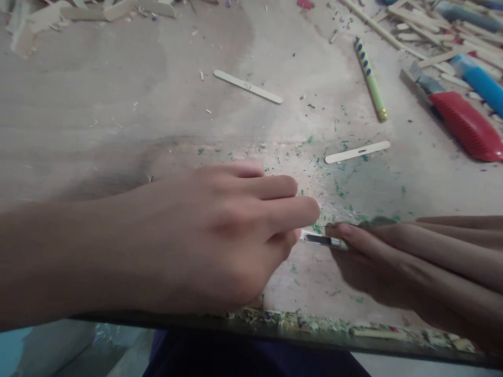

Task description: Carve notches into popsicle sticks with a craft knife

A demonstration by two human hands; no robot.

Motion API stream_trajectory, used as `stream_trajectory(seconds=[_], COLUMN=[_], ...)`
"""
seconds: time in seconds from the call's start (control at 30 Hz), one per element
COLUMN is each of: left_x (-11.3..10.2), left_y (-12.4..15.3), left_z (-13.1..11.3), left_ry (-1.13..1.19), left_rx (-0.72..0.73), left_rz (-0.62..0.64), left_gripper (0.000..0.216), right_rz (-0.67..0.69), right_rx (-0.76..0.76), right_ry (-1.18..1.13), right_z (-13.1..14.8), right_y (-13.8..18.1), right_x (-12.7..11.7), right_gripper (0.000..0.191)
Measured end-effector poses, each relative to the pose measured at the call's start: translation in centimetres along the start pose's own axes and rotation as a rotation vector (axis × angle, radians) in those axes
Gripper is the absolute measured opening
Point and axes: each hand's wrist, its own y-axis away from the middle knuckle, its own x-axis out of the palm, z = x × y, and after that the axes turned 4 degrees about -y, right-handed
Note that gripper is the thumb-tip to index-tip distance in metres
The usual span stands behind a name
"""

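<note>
In the head view, the person's right hand [416, 262] is closed snugly around a slim tool [325, 241], most of its handle buried in that grip. A dark, flat tip and a shiny metal collar jut out past the thumb, pointing left at the left hand [231, 225], whose fingers are curled under, knuckles up. A pale end [303, 234] peeps out by the left fingertips, right at the tool's tip; from here I can't tell what it belongs to, or how tightly the left grip is closed.

Green flecks [340, 193] are scattered over the worktop [118, 99] between and beyond the grips. Just beyond the right grip lies a short wooden stick [357, 152] with a dark mark at its middle; a second stick [248, 87] lies beyond the left grip. Farther out past the right grip I see a pale green rod [371, 81] with dark blue spots, then a red-handled cutter [467, 125], a blue handle [477, 81] and a heap of loose sticks [424, 22]. Angled wooden strips [43, 23] sit well beyond the left grip. On the body side of both grips, shavings [291, 319] line the worktop's near edge.
</note>
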Motion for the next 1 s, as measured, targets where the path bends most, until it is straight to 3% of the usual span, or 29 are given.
stream_trajectory(seconds=[0.13, 0.47, 0.7, 1.0], left_x=[0.0, -0.2, -0.1, 0.0], left_y=[0.3, -0.1, 0.0, 0.3], left_z=[0.0, -0.1, -0.1, -0.2], left_ry=[0.013, -0.019, -0.008, -0.021], left_rx=[0.012, 0.019, 0.023, 0.028], left_rz=[0.013, 0.003, 0.001, 0.010], left_gripper=[0.064, 0.066, 0.063, 0.065], right_rz=[0.015, -0.085, -0.047, 0.004], right_rx=[-0.037, 0.035, 0.037, -0.037], right_ry=[0.068, 0.098, 0.133, 0.153], right_z=[0.5, 1.0, 1.3, 0.8], right_y=[0.3, 1.4, 1.2, 1.0], right_x=[-0.1, 1.3, 1.1, 0.5], right_gripper=[0.059, 0.068, 0.071, 0.088])
